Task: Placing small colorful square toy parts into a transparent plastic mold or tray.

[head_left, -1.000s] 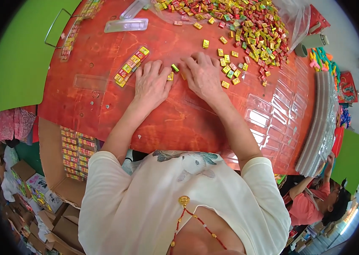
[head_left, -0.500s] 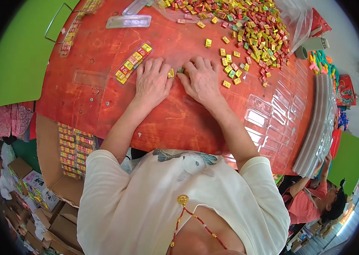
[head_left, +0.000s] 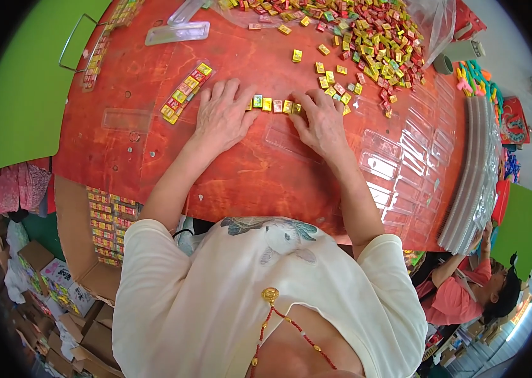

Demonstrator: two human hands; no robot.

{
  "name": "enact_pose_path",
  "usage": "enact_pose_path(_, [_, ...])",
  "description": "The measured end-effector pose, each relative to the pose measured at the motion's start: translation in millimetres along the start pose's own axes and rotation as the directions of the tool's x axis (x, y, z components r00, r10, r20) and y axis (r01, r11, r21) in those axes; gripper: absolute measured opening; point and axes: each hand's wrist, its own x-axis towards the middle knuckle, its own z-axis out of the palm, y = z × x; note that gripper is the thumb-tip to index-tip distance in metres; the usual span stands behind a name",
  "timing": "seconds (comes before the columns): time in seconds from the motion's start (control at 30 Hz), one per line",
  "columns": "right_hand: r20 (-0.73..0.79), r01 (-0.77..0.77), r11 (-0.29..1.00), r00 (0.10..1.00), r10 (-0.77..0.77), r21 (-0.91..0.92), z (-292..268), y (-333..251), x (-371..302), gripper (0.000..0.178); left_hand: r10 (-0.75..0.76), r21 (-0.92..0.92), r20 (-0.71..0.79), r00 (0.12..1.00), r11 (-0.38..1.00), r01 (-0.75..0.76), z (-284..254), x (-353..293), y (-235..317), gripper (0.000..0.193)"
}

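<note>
A short row of small yellow, red and green boxes (head_left: 272, 105) lies on the red table between my two hands. My left hand (head_left: 223, 118) has its thumb and fingers closed round the row's left end. At the right end my right hand (head_left: 320, 123) grips the row, its bent fingers partly covering the end boxes. Just below the row, partly beside my right hand, lies a clear plastic tray (head_left: 286, 136). Left of my left hand, a filled tray of small boxes (head_left: 185, 92) lies at a slant.
A large heap of small boxes (head_left: 376, 44) covers the far right, loose ones spilling nearer. Flat clear trays (head_left: 382, 165) spread over the right side beside a long tray stack (head_left: 470, 176). A cardboard box (head_left: 74, 217) holds filled packs at the lower left. Another person (head_left: 461, 290) works at right.
My hands have moved apart, and a row of boxes now shows between them. The clear tray below it has come into view. Scattered boxes near my right hand look fewer.
</note>
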Motion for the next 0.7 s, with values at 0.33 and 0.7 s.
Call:
enact_pose_path(0.33, [-0.007,0.113,0.992,0.994,-0.113,0.055,11.4,1.8,3.5,0.037,-0.097,-0.095,0.277,0.956,0.987,0.127,-19.2,6.2,21.1,0.052])
enact_pose_path(0.7, [0.03,0.043,0.993,0.998,-0.046,0.108,27.0,-15.8,8.8,0.028,-0.014,-0.03,0.239,0.971,0.999,0.022,-2.2,15.2,20.4,0.03])
